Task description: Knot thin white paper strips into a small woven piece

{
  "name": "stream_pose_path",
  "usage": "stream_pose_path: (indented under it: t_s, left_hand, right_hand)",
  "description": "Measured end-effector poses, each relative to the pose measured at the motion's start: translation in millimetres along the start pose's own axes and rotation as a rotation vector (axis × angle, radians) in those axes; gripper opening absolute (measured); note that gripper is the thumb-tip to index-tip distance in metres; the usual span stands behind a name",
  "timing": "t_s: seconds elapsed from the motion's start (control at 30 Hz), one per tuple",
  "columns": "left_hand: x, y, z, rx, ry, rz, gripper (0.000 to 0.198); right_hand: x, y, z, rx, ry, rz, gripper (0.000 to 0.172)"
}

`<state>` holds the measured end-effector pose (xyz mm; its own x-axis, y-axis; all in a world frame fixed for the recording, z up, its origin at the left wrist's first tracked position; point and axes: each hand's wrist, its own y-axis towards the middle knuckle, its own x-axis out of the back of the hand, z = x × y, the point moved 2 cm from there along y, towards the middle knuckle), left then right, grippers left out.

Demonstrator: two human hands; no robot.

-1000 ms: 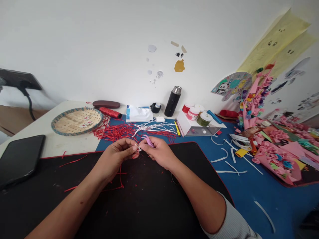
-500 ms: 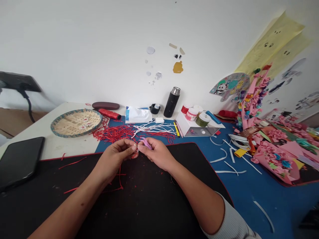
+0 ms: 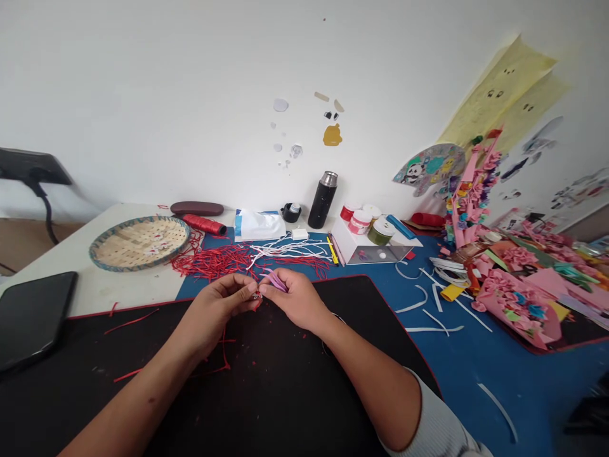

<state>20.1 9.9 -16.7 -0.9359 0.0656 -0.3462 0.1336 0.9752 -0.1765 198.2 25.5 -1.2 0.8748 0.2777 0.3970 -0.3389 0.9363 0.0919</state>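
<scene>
Above the black mat point(image 3: 285, 393), my two hands meet fingertip to fingertip. My left hand point(image 3: 227, 297) pinches a small red and white knotted cord piece point(image 3: 257, 296). The fingers of my right hand point(image 3: 297, 298) are closed at the same piece, with a light purple tool or strip point(image 3: 276, 280) held in the palm side. Its exact shape is hidden by the fingers. Just behind the hands lie red cords point(image 3: 216, 259) and white cords point(image 3: 285, 249). Loose red cord bits point(image 3: 130, 322) rest on the mat at the left.
At the left are a woven basket point(image 3: 137, 243) and a black tablet point(image 3: 35, 317). Behind stand a red thread spool point(image 3: 204, 225), tissue pack point(image 3: 259, 225), black flask point(image 3: 322, 200) and box with jars point(image 3: 375, 244). Pink paper flowers point(image 3: 518, 298) and white strips point(image 3: 435, 329) lie right.
The whole view has shifted a little, so things sit slightly lower and more to the left. My hands stay together, and more of the red and white piece shows between them.
</scene>
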Motion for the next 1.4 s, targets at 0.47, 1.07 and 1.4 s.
stream_pose_path:
  t_s: [0.47, 1.07, 1.4]
  left_hand:
    - [-0.7, -1, -1, 0.054, -0.065, -0.048, 0.038]
    - [2.5, 0, -7, -0.021, 0.275, -0.058, 0.043]
    - [2.8, -2, -14, -0.163, 0.331, -0.169, 0.051]
  right_hand:
    - [-1, 1, -2, -0.007, 0.074, 0.015, 0.023]
    - [-3, 4, -9, -0.002, 0.102, 0.003, 0.031]
    - [-8, 4, -9, -0.062, 0.089, 0.014, 0.031]
